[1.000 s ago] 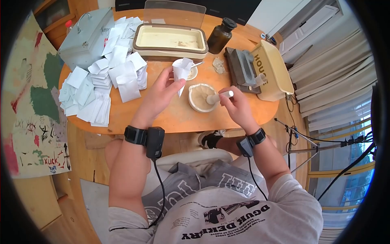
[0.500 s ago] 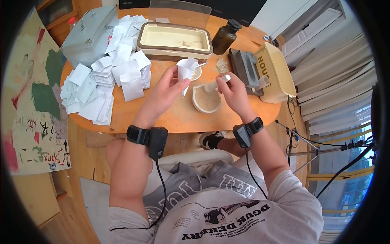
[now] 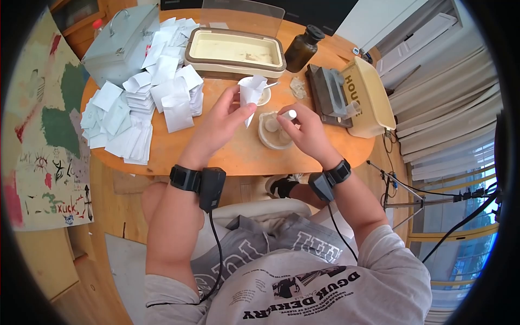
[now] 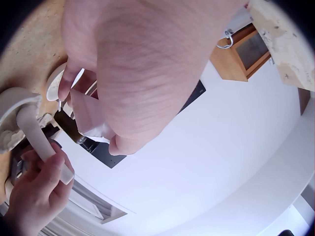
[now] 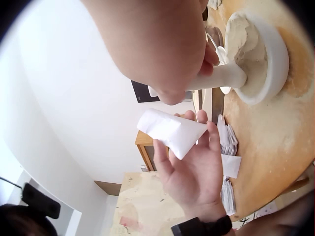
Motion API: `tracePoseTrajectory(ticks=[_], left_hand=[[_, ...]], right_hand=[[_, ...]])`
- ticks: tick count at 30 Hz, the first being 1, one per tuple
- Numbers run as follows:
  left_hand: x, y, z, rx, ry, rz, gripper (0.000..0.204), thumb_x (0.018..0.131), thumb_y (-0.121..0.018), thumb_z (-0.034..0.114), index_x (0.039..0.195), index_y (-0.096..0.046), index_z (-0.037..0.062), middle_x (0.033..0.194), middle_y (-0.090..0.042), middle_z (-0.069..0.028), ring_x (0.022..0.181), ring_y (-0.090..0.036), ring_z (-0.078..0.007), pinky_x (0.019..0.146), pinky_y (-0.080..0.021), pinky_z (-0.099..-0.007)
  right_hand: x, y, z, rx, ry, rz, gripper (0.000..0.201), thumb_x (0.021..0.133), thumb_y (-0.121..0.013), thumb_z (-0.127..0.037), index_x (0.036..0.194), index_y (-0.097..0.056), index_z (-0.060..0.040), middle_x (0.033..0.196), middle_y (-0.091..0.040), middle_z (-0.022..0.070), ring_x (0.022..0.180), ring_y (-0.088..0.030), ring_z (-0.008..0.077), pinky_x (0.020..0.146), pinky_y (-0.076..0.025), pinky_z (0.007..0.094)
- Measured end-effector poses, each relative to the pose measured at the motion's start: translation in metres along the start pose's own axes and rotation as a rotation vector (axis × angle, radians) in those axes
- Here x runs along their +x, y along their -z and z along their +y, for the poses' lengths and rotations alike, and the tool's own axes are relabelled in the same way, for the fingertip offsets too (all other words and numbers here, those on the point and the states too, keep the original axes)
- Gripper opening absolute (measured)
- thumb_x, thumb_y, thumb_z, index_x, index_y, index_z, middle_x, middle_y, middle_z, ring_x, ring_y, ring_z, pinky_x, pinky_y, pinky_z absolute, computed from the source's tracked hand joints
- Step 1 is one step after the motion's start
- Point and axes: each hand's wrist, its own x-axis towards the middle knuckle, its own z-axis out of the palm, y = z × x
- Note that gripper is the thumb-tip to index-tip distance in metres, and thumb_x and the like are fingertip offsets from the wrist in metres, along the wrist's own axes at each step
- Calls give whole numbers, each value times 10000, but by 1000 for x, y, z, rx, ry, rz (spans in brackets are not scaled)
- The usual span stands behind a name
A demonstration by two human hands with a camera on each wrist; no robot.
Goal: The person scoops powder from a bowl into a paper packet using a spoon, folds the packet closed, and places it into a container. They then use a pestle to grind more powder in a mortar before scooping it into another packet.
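Note:
Between thumb and fingers, my left hand (image 3: pixel 222 122) holds a white paper cone (image 5: pixel 172 129), its wide mouth up and its point down. My right hand (image 3: pixel 307 132) grips a white pestle (image 5: pixel 224 77) by its handle. The pestle's head rests among pale beige powder (image 5: pixel 244 43) inside a white mortar (image 5: pixel 278 56), near the lip on the side towards the left hand. In the head view the right fingers hide part of the mortar. Just behind the cone stands a small white bowl (image 3: pixel 265 99) with a white spoon (image 3: pixel 271 84) in it.
Piled paper packets (image 3: pixel 176 111) and a grey metal case (image 3: pixel 122 46) occupy the table's left. At the back sits a cream box (image 3: pixel 233 46) with a raised clear lid. A dark bottle (image 3: pixel 302 49), a grey device (image 3: pixel 327 92) and a cream bin (image 3: pixel 368 97) stand to the right.
The pestle has swung from the mortar's right side up over its far rim, then to its left side, the right hand moving with it. The left hand keeps holding the cone almost still.

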Motion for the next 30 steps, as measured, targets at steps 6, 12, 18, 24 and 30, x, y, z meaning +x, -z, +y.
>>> tracePoseTrajectory(ticks=[6,12,18,24,30], left_hand=[[-2,-3,3,8,10,12,505,992,-618,266,1397,-448,17,1259,-574,-77,1134,-541,-157,964,-439,-307],[-1,-1,-1,24,9,-2,508,993,-617,262,1400,-445,14,1267,-570,-84,1135,-542,-159,965,-439,-307],[-1,-2,-3,16,7,3,522,986,-635,272,1395,-444,10,1257,-586,-113,1130,-566,-182,966,-458,-319],[-2,-3,0,27,20,1,512,987,-634,268,1392,-451,14,1233,-592,-102,1117,-569,-175,952,-463,-313],[-1,-3,2,34,19,3,494,988,-635,266,1379,-461,18,1214,-597,-92,1094,-570,-158,935,-466,-306]], right_hand=[[-17,3,-2,-1,14,16,153,936,-684,-165,978,-662,-19,869,-615,109,726,-603,208,668,-490,310],[-34,7,4,-10,31,62,146,946,-675,-157,986,-666,-18,866,-611,97,741,-599,211,668,-479,311],[-40,11,26,111,-91,115,150,949,-670,-147,1009,-663,-9,889,-620,99,770,-596,197,675,-478,305],[-29,13,32,154,-191,165,154,958,-667,-153,1010,-659,-9,893,-615,88,773,-598,160,677,-476,291],[-13,10,29,95,-191,120,161,967,-658,-162,1013,-658,-7,894,-617,80,773,-598,142,680,-482,288]])
